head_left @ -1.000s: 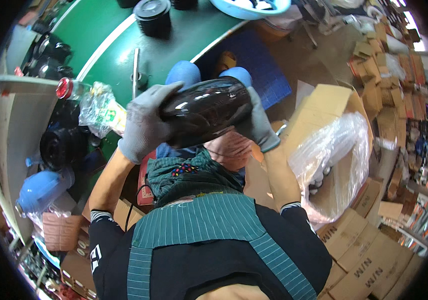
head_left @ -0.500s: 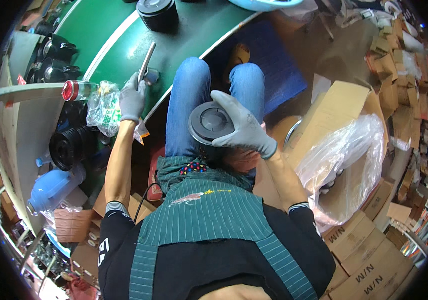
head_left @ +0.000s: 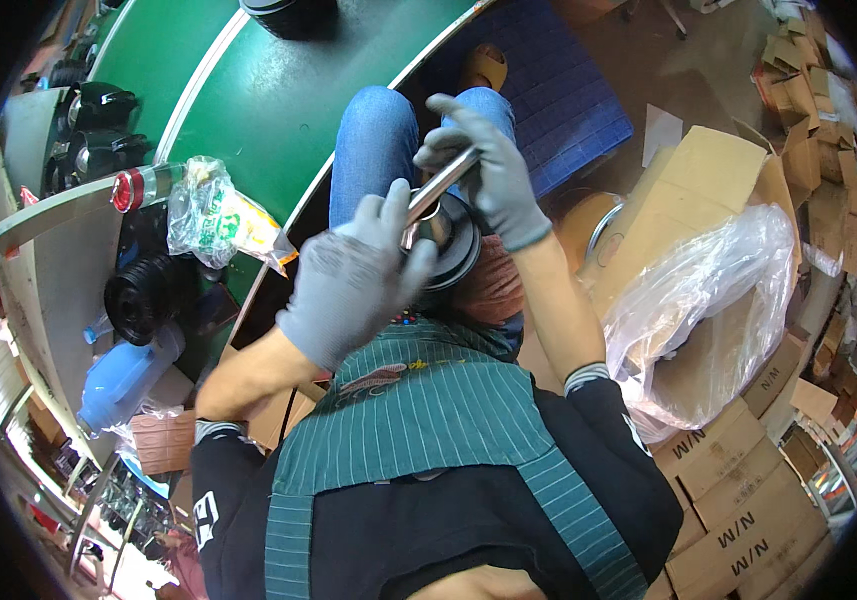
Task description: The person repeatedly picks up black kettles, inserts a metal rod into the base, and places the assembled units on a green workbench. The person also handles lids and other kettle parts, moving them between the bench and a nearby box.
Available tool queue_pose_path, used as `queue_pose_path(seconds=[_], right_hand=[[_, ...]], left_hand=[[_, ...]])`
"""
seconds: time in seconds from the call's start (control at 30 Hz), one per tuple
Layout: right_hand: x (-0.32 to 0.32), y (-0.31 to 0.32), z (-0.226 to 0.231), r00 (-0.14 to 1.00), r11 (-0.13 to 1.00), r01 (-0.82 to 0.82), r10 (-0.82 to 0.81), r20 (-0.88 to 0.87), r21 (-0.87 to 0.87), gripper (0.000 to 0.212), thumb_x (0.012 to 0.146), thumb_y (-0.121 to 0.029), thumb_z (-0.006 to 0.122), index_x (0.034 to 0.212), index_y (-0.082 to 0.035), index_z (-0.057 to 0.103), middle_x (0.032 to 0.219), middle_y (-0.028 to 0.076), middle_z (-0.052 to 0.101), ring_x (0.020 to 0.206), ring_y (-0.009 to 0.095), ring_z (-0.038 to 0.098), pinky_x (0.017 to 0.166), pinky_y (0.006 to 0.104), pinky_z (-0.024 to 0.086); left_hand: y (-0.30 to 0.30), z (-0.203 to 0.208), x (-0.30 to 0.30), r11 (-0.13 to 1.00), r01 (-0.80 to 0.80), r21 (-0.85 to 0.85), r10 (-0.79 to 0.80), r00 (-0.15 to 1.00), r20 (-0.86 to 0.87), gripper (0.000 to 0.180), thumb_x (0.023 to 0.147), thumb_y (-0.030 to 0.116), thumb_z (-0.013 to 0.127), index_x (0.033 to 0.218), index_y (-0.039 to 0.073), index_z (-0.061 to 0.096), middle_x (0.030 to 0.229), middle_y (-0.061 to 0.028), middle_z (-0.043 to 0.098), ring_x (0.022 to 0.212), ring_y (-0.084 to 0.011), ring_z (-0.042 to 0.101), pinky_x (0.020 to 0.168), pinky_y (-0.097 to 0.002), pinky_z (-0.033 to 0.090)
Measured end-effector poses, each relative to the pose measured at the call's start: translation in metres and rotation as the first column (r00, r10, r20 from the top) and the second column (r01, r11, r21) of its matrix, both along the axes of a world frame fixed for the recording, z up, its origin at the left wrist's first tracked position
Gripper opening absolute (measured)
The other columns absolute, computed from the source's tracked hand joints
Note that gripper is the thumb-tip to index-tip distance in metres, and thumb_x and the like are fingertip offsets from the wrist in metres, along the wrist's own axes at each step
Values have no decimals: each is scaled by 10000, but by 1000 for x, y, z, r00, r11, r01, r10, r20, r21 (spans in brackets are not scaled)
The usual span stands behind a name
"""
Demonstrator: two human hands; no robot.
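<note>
My left hand (head_left: pixel 348 280), in a grey glove, is closed on a shiny metal tool with a bar-like handle (head_left: pixel 445 183) and a round metal piece (head_left: pixel 437 224) beneath. That piece is over a round black plastic part (head_left: pixel 461 245), which lies in my lap between my thighs. The glove and tool partly hide the part's top. My right hand (head_left: pixel 493 175), gloved too, is beyond the part with its fingers apart. The bar's far end overlaps its palm; whether they touch I cannot tell.
At my left are a green tabletop (head_left: pixel 248 130), a plastic bag (head_left: pixel 208 220), a red-capped bottle (head_left: pixel 133 188), ribbed black parts (head_left: pixel 138 300) and a blue jug (head_left: pixel 118 385). On my right stands an open carton (head_left: pixel 688 190) with a clear liner (head_left: pixel 698 310); stacked boxes (head_left: pixel 738 500) are behind it.
My left hand has brought the metal tool from the table's edge rightward over the black part in my lap. My right hand has let go of that part and moved up, fingers spread.
</note>
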State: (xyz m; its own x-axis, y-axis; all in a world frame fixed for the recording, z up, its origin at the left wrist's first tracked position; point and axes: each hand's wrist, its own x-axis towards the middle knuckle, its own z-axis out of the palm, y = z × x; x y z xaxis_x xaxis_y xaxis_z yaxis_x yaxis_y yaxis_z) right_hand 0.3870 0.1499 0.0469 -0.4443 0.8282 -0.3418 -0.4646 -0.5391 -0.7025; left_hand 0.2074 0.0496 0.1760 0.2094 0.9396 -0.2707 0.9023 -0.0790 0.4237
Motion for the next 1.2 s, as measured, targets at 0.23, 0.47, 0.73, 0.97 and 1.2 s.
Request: queue_pose_path(seconds=[0.23, 0.47, 0.73, 0.97, 1.2], right_hand=[[-45, 27, -39, 827, 858, -510, 509, -238, 60, 426, 1138, -254, 510, 1435, 31, 620, 1046, 185, 782, 897, 211, 774, 836, 335, 650], [-20, 17, -43, 915, 919, -392, 393, -94, 33, 422, 1171, -254, 436, 1436, 39, 585, 1064, 148, 796, 984, 226, 770, 887, 318, 627], [51, -62, 10, 918, 997, -60, 72, -389, 43, 449, 1125, -265, 413, 1100, 83, 695, 947, 212, 740, 1211, 390, 688, 1213, 553, 423], [58, -46, 19, 956, 843, -249, 292, -17, 477, 333, 887, -199, 603, 586, -58, 586, 615, 32, 552, 794, 260, 601, 1155, 594, 463], [33, -50, 74, 834, 160, -545, 197, 515, 823, 279, 690, -122, 780, 551, -103, 538, 535, 19, 365, 639, 232, 553, 1090, 547, 556]], left_hand=[[-16, 11, 77, 968, 88, 236, -108, 991, 74, 823, 893, 390, 721, 1567, -22, 489, 1637, -279, 420, 1569, -444, 339, 1282, -676, 180], [-18, -9, 43, 923, -98, 373, 14, 975, 223, 752, 918, 339, 721, 1500, -79, 491, 1448, -280, 534, 1411, -458, 479, 1223, -604, 309], [15, -67, -45, 968, -252, -6, 207, 779, 592, 576, 1147, 345, 289, 1398, -20, 658, 1181, -216, 769, 1086, -305, 751, 1019, -416, 554], [43, -80, -46, 951, -59, -303, 266, 655, 707, 641, 1177, 424, 274, 1200, -1, 754, 830, -102, 722, 842, -195, 719, 825, -351, 565], [95, -118, -50, 900, 235, -367, 122, 673, 729, 741, 1190, 427, 257, 918, -13, 787, 870, -122, 776, 746, -185, 724, 807, -320, 584]])
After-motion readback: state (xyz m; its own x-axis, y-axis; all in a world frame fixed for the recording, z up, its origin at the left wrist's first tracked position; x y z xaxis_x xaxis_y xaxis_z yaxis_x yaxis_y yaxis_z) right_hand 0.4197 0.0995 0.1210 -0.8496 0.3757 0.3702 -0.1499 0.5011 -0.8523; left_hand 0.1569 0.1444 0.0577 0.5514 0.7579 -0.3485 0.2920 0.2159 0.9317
